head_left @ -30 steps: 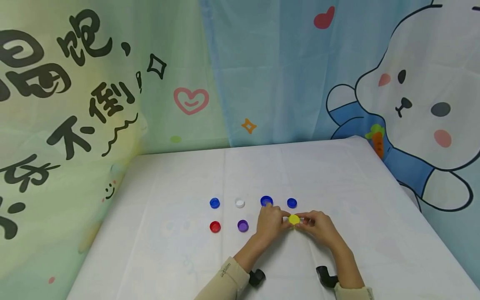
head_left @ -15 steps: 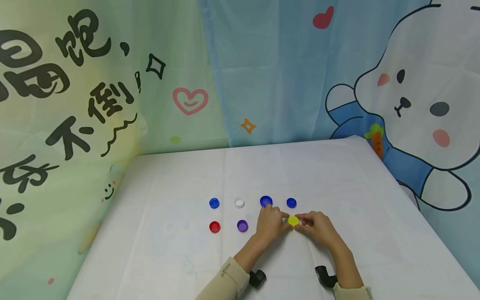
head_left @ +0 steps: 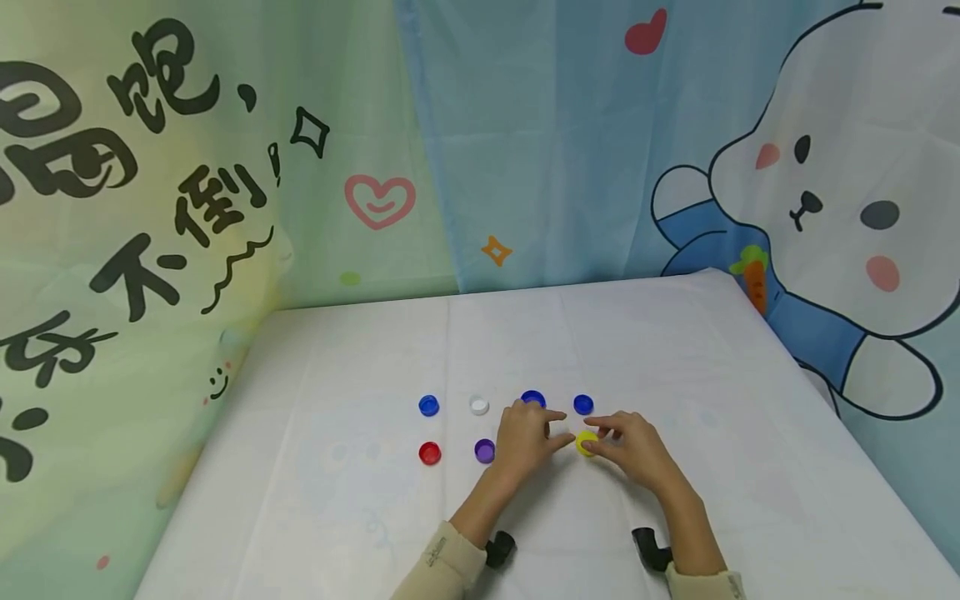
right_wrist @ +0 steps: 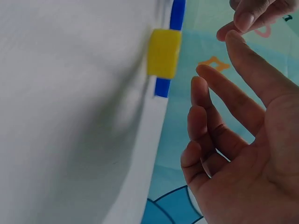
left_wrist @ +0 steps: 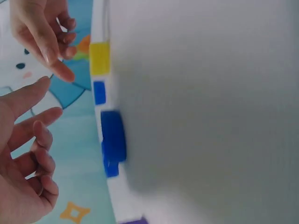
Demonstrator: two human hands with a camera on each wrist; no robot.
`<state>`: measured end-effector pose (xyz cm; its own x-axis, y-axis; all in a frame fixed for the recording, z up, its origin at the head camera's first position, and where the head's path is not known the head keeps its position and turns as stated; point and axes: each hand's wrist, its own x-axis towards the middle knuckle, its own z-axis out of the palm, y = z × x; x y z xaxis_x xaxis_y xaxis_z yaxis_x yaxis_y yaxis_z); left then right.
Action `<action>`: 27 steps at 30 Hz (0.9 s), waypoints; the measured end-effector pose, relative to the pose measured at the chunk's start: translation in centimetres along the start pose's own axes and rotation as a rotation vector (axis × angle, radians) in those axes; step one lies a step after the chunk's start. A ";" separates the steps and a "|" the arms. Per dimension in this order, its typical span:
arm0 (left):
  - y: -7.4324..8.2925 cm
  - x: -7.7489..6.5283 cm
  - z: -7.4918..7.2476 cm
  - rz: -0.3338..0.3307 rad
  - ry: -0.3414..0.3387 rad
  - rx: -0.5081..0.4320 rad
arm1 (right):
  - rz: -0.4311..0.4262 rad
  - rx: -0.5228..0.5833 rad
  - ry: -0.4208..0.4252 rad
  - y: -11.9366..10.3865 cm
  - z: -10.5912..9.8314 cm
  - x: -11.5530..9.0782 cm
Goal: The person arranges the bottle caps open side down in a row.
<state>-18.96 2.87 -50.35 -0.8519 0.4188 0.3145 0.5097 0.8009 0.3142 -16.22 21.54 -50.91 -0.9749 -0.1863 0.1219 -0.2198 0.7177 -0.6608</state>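
A yellow bottle cap (head_left: 581, 446) lies on the white table, partly covered by my right thumb in the head view. Both wrist views show the yellow cap standing on the cloth with no finger touching it. My right hand (head_left: 633, 446) hovers just above it, thumb and forefinger spread apart. To its left my left hand (head_left: 523, 439) is raised too, with thumb and forefinger parted and nothing held. Behind the left hand a larger blue cap (head_left: 533, 397) is partly hidden. A smaller blue cap (head_left: 583, 405) sits beyond the yellow one.
Further left are a light blue cap (head_left: 428, 406), a white cap (head_left: 478, 405), a red cap (head_left: 430, 453) and a purple cap (head_left: 484, 451). They form two loose rows on the white tablecloth (head_left: 337, 500). A printed curtain (head_left: 510, 167) hangs behind the table.
Both hands had their fingers on the yellow cap and have let go. My left hand has drawn back to the left. The right hand has lifted slightly; the cap stays on the table.
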 end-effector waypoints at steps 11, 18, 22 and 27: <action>-2.5 -1.4 -1.9 -0.095 0.001 -0.041 | -0.011 0.047 -0.038 -2.2 1.4 0.7; -3.5 -2.0 -1.7 -0.096 -0.043 -0.047 | -0.072 0.119 -0.022 -1.9 3.1 1.2; -3.9 -2.3 -1.5 -0.083 -0.062 -0.034 | -0.110 0.084 -0.013 -1.7 3.7 1.7; -4.3 -2.4 -1.2 -0.074 -0.082 -0.005 | -0.114 0.037 -0.006 -1.7 4.1 2.1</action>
<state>-18.98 -2.10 -51.35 -0.8941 0.3925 0.2158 0.4456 0.8288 0.3385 -17.76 17.16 -52.61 -0.9435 -0.2692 0.1931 -0.3272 0.6665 -0.6698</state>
